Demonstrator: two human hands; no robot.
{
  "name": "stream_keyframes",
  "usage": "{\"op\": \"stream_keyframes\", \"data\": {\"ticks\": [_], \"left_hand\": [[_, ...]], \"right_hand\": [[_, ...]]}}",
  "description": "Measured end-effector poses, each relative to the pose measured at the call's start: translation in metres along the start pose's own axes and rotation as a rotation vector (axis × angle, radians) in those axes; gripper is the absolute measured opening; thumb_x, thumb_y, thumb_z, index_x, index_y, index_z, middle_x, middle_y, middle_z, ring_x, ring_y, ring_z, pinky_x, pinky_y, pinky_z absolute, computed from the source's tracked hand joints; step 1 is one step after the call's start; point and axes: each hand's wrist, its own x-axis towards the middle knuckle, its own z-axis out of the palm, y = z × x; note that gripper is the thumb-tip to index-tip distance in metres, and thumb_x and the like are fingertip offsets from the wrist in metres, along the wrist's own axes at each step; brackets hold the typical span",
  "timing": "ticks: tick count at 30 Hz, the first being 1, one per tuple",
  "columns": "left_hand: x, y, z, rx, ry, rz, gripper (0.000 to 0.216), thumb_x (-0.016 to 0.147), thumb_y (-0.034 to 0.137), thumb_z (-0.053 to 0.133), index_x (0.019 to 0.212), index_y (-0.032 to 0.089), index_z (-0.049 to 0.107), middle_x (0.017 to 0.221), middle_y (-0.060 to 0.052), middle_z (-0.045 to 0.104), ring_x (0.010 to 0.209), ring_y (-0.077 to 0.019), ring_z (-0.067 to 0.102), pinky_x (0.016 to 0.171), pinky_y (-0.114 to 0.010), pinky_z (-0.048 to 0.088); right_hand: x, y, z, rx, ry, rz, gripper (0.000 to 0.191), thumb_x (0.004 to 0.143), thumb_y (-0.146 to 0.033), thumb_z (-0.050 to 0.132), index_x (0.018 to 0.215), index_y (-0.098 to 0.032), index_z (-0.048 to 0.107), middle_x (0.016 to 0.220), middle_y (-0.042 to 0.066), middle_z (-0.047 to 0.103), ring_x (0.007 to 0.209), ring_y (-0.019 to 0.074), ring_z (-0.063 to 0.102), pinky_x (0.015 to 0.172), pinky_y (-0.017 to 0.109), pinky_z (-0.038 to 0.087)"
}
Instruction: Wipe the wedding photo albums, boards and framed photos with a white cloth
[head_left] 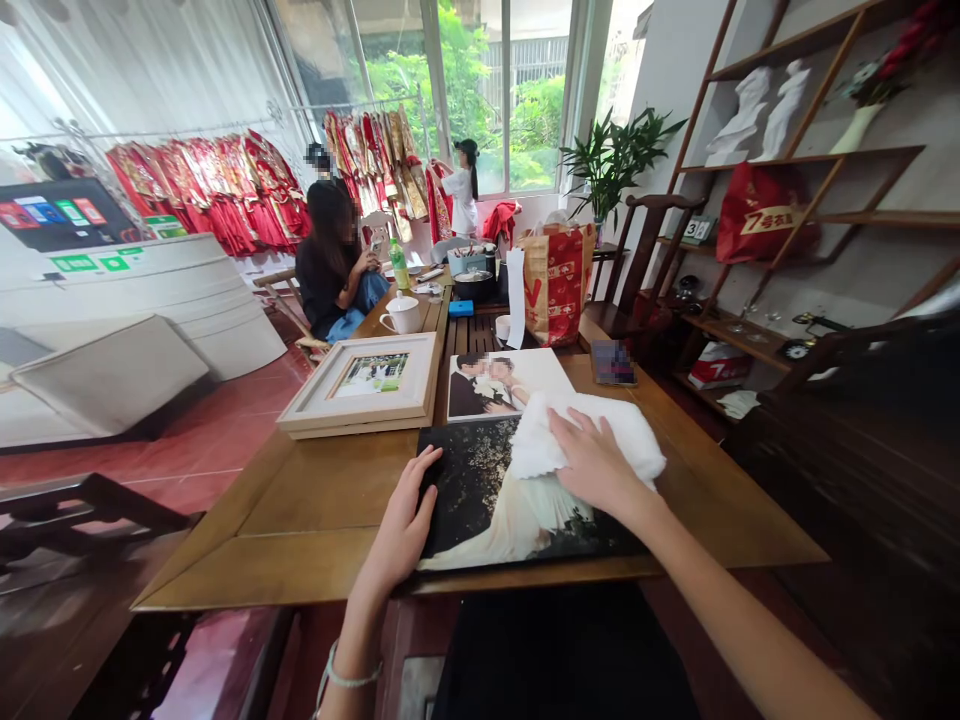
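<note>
A dark photo panel (469,480), printed with a pale, flowing wedding gown, lies flat near the table's front edge. My left hand (401,515) rests along the panel's left edge, its fingers stretched out and apart. Over the panel's upper right part spreads a folded white cloth (630,430), which hides some of the print. My right hand (592,460) lies on this cloth with the fingers extended flat, pressing from above rather than wrapped round it. Just beyond the panel is a lighter couple photo (544,370), its near right corner covered by the cloth.
Stacked cream picture frames (360,380) stand at the left on the wooden table (315,490). Behind are a white lidded mug (403,313), a red-and-tan paper bag (559,285) and a phone (613,362). A seated person (330,255) is at the far left side.
</note>
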Motion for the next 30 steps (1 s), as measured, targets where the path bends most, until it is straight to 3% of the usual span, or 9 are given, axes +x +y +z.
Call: {"op": "stream_keyframes", "data": {"ticks": [4, 9, 13, 17, 20, 24, 27, 30], "left_hand": [[0.000, 0.001, 0.000, -0.008, 0.001, 0.004, 0.040, 0.095, 0.025, 0.036, 0.134, 0.022, 0.045, 0.147, -0.010, 0.043, 0.141, -0.0220, 0.034, 0.119, -0.045, 0.020], [0.000, 0.003, 0.000, 0.001, 0.015, -0.009, 0.041, 0.094, 0.025, 0.037, 0.133, 0.021, 0.047, 0.146, -0.010, 0.045, 0.141, -0.0226, 0.034, 0.119, -0.045, 0.022], [0.000, 0.003, 0.000, 0.004, 0.016, -0.011, 0.041, 0.095, 0.026, 0.036, 0.134, 0.020, 0.046, 0.146, -0.010, 0.044, 0.142, -0.0207, 0.034, 0.120, -0.042, 0.020], [0.000, 0.003, 0.001, 0.000, 0.008, -0.010, 0.041, 0.095, 0.026, 0.035, 0.135, 0.018, 0.045, 0.147, -0.011, 0.042, 0.141, -0.0196, 0.034, 0.120, -0.041, 0.019], [0.000, 0.003, 0.002, -0.013, 0.007, -0.008, 0.042, 0.095, 0.027, 0.035, 0.135, 0.019, 0.044, 0.148, -0.011, 0.042, 0.142, -0.0199, 0.033, 0.120, -0.041, 0.018], [0.000, 0.002, 0.002, -0.019, 0.012, -0.004, 0.042, 0.095, 0.027, 0.036, 0.134, 0.018, 0.045, 0.147, -0.012, 0.043, 0.141, -0.0209, 0.034, 0.120, -0.042, 0.019], [0.000, 0.002, 0.001, -0.016, 0.010, -0.002, 0.042, 0.095, 0.027, 0.036, 0.135, 0.018, 0.045, 0.147, -0.013, 0.043, 0.141, -0.0214, 0.034, 0.120, -0.043, 0.018], [0.000, 0.002, 0.000, -0.010, 0.010, 0.000, 0.042, 0.095, 0.027, 0.035, 0.135, 0.017, 0.045, 0.147, -0.013, 0.043, 0.141, -0.0219, 0.034, 0.120, -0.045, 0.019]], "right_hand": [[0.000, -0.041, 0.006, 0.006, 0.008, -0.061, 0.063, 0.070, -0.004, 0.046, 0.133, -0.009, 0.046, 0.153, 0.015, 0.036, 0.141, 0.0403, 0.023, 0.108, 0.071, 0.016], [-0.044, -0.075, 0.011, 0.099, -0.010, -0.272, 0.062, 0.062, -0.003, 0.046, 0.123, -0.013, 0.051, 0.155, 0.010, 0.033, 0.145, 0.0339, 0.015, 0.114, 0.064, 0.007], [-0.080, -0.071, 0.003, 0.232, -0.091, -0.379, 0.067, 0.053, -0.005, 0.043, 0.118, -0.017, 0.053, 0.155, 0.003, 0.034, 0.147, 0.0245, 0.012, 0.120, 0.054, 0.002], [-0.095, -0.049, -0.009, 0.253, -0.174, -0.288, 0.087, 0.050, -0.004, 0.039, 0.135, -0.019, 0.043, 0.156, 0.000, 0.031, 0.146, 0.0161, 0.015, 0.121, 0.049, 0.006], [-0.090, -0.025, -0.010, 0.199, -0.134, -0.154, 0.095, 0.055, 0.000, 0.039, 0.147, -0.020, 0.029, 0.156, 0.003, 0.030, 0.146, 0.0162, 0.017, 0.120, 0.052, 0.009], [-0.063, 0.000, -0.003, 0.118, -0.046, -0.011, 0.085, 0.063, 0.000, 0.040, 0.146, -0.012, 0.033, 0.153, 0.011, 0.037, 0.144, 0.0223, 0.024, 0.119, 0.054, 0.014], [-0.038, 0.002, 0.003, 0.081, 0.012, 0.026, 0.076, 0.068, -0.002, 0.040, 0.144, -0.004, 0.035, 0.149, 0.018, 0.042, 0.142, 0.0298, 0.027, 0.115, 0.060, 0.016], [-0.021, -0.013, 0.008, 0.091, 0.025, -0.020, 0.075, 0.067, -0.003, 0.041, 0.142, -0.005, 0.038, 0.148, 0.017, 0.044, 0.142, 0.0345, 0.024, 0.112, 0.066, 0.014]]}}
